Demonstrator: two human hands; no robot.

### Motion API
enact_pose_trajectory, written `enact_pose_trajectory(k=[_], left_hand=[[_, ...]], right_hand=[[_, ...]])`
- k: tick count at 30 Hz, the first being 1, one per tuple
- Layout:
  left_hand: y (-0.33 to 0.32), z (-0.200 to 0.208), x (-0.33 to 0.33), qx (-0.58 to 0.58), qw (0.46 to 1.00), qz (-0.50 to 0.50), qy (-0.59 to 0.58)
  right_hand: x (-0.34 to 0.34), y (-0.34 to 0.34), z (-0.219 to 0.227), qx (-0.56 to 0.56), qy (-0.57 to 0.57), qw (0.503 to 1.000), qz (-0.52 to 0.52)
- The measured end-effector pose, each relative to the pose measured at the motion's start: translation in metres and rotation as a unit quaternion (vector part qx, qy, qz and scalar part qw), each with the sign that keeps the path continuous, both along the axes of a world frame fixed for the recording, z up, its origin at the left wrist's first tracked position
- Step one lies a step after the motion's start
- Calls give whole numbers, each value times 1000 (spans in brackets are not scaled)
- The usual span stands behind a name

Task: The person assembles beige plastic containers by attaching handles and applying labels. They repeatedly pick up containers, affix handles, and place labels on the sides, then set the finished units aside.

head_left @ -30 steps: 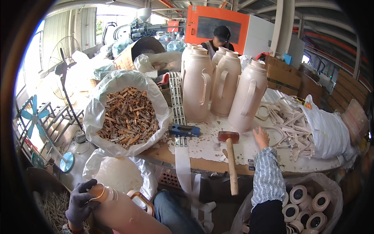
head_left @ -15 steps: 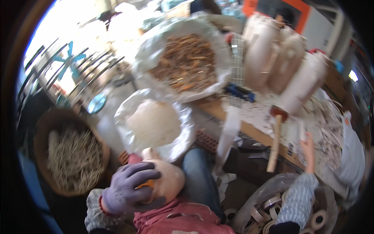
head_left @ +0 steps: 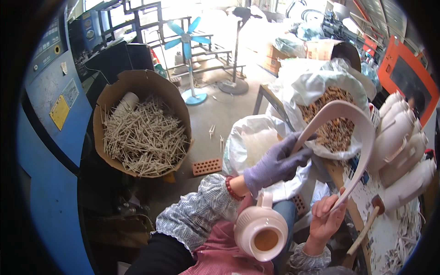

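Note:
A long pale-pink plastic strip (head_left: 365,133), bent in an arch, is held up in front of me between both hands. My left hand (head_left: 279,166), in a purple-grey glove, has its fingers closed round one end. Bare-skinned, my right hand (head_left: 326,219) grips the other end lower down on the right. On my lap rests a pale-pink plastic jug body (head_left: 250,228), its round mouth facing up towards me and an orange-brown colour showing inside. Neither hand touches it.
Left stands a cardboard drum (head_left: 176,103) of thin beige plastic sticks, beside a blue machine (head_left: 50,201). White sacks hold pale material (head_left: 259,144) and brown scraps (head_left: 339,98). On the right-hand worktable are pink jug bodies (head_left: 410,183) and a wooden-handled tool (head_left: 364,231). A perforated brick (head_left: 206,167) lies on the floor.
My left hand has left the jug body, and my right hand has come back from the worktable. Both now hold the bent strip. The view has swung left.

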State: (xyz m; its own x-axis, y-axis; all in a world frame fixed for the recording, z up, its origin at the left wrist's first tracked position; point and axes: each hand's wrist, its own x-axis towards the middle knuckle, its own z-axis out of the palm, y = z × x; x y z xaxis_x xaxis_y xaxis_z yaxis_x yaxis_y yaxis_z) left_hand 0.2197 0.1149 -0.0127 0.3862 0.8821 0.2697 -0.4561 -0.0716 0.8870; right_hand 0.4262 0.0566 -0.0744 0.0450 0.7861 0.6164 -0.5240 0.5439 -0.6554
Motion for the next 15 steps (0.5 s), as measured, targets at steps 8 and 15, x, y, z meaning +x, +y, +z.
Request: enact_pose_trajectory(k=[8,15], left_hand=[[29,-66,5,191,941,186,210],[21,-94,26,127,978,120,114]], right_hand=[[-22,33,-20,-241,-12,955,-173],[29,37,-67,-222,26,948,-225]])
